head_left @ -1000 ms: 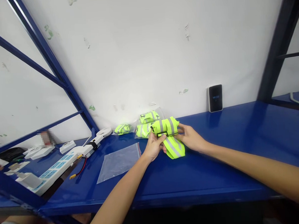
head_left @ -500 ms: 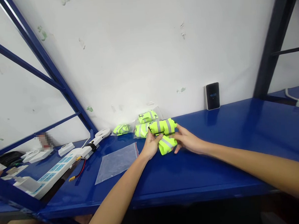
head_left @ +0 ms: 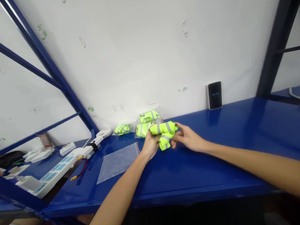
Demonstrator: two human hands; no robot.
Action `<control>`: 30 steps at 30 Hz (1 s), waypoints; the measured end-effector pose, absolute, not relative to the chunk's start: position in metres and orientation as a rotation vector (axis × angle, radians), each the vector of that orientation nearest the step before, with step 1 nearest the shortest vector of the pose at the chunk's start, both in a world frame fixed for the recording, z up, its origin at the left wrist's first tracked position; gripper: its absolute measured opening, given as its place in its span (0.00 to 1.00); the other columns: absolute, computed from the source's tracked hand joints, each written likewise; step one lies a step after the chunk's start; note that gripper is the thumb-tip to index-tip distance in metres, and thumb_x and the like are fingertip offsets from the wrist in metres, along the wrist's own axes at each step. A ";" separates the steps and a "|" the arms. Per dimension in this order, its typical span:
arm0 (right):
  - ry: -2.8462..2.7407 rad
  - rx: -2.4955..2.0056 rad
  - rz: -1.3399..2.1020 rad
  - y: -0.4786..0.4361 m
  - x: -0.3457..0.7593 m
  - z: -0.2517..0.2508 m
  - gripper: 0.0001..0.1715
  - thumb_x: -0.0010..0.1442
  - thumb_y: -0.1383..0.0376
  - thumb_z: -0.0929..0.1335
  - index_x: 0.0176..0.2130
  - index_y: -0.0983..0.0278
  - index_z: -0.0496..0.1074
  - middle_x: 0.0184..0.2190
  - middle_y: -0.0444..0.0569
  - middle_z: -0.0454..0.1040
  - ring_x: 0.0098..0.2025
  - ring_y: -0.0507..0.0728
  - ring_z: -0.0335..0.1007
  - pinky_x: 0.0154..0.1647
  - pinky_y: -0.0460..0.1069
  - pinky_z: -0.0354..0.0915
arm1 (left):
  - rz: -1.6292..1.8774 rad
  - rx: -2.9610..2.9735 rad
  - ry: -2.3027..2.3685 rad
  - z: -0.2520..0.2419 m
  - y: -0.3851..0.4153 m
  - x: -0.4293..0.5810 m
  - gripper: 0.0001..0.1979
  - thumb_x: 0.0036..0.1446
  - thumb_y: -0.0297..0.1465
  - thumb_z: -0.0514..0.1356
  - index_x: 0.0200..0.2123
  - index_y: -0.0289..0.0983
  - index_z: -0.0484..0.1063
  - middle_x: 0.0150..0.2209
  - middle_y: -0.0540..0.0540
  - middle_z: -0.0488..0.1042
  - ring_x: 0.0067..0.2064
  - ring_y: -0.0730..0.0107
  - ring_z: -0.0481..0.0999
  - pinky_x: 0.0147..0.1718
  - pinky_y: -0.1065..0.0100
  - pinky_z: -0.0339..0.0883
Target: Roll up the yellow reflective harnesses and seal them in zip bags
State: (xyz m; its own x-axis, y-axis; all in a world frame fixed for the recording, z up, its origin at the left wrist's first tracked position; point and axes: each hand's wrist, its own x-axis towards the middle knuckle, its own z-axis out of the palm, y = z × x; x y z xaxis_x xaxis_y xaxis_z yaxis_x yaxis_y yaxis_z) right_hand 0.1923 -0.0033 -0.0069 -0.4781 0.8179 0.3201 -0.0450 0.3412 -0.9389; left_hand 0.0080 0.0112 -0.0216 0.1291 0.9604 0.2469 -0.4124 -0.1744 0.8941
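Item: rolled hi-vis vest (head_left: 163, 132), fluorescent yellow with grey reflective bands, held at frame centre over a blue steel shelf (head_left: 217, 176). Long axis runs nearly level across the frame, right end slightly higher; a shorter tail points down-frame. Left hand (head_left: 150, 145) and right hand (head_left: 189, 139) each hold it in a narrow closed grip, one at either end. Just behind: bagged yellow vests (head_left: 143, 129). Further left: a smaller bagged bundle (head_left: 122, 129). Below left hand: flat clear zip bag (head_left: 119, 167), red seal. Lower left: white power strip (head_left: 55, 173).
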 end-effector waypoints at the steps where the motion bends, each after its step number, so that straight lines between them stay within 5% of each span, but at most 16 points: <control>1: -1.826 -0.774 1.076 -0.002 0.195 -0.006 0.26 0.58 0.59 0.69 0.54 0.64 0.62 0.22 0.43 0.72 0.26 0.56 0.72 0.32 0.52 0.69 | 1.381 1.126 0.672 -0.022 0.011 0.008 0.30 0.37 0.23 0.68 0.47 0.38 0.65 0.44 0.45 0.75 0.41 0.64 0.77 0.41 0.62 0.71; 4: -2.007 -0.915 0.440 0.003 0.205 -0.002 0.18 0.54 0.58 0.71 0.44 0.64 0.71 0.26 0.45 0.70 0.28 0.56 0.69 0.31 0.52 0.66 | 1.321 1.153 0.694 -0.022 0.011 0.006 0.33 0.37 0.22 0.67 0.49 0.39 0.65 0.44 0.46 0.75 0.41 0.63 0.77 0.40 0.64 0.72; 6: -2.071 -0.840 0.195 0.005 0.210 0.000 0.25 0.51 0.61 0.73 0.49 0.64 0.70 0.38 0.51 0.71 0.36 0.59 0.70 0.36 0.53 0.67 | 1.272 1.212 0.708 -0.023 0.010 0.004 0.32 0.38 0.22 0.67 0.50 0.39 0.66 0.43 0.46 0.75 0.41 0.63 0.77 0.38 0.65 0.72; 9: -2.209 -0.647 0.190 0.007 0.214 0.000 0.41 0.52 0.62 0.73 0.62 0.58 0.58 0.49 0.53 0.70 0.46 0.61 0.70 0.43 0.53 0.68 | 1.196 1.297 0.734 -0.024 0.007 0.002 0.28 0.41 0.23 0.66 0.48 0.39 0.67 0.42 0.46 0.75 0.38 0.64 0.77 0.33 0.68 0.72; 12: -2.272 -0.577 0.214 0.009 0.216 -0.001 0.40 0.55 0.61 0.71 0.63 0.57 0.57 0.52 0.53 0.71 0.50 0.62 0.70 0.48 0.54 0.68 | 1.157 1.300 0.759 -0.026 0.005 0.002 0.27 0.42 0.24 0.66 0.48 0.39 0.67 0.43 0.46 0.75 0.37 0.64 0.77 0.32 0.68 0.72; 18: -2.333 -0.497 0.040 0.008 0.219 0.004 0.30 0.59 0.59 0.69 0.59 0.59 0.61 0.50 0.53 0.72 0.45 0.59 0.73 0.40 0.50 0.69 | 1.147 1.262 0.711 -0.021 0.001 0.006 0.26 0.41 0.24 0.66 0.46 0.37 0.66 0.42 0.45 0.76 0.35 0.66 0.77 0.32 0.69 0.72; 24: -2.296 -0.574 -0.017 0.002 0.213 0.003 0.20 0.61 0.63 0.65 0.53 0.62 0.66 0.43 0.54 0.73 0.38 0.57 0.72 0.36 0.50 0.66 | 1.117 1.273 0.740 -0.017 -0.005 0.012 0.21 0.42 0.28 0.65 0.42 0.36 0.64 0.29 0.51 0.73 0.19 0.77 0.70 0.17 0.74 0.65; 30: -2.156 -0.686 0.214 0.004 0.208 0.002 0.15 0.61 0.64 0.64 0.48 0.62 0.70 0.38 0.50 0.75 0.35 0.57 0.70 0.36 0.50 0.63 | 1.020 1.175 0.644 -0.016 -0.003 0.010 0.19 0.45 0.30 0.61 0.42 0.35 0.63 0.25 0.49 0.72 0.19 0.70 0.73 0.19 0.69 0.68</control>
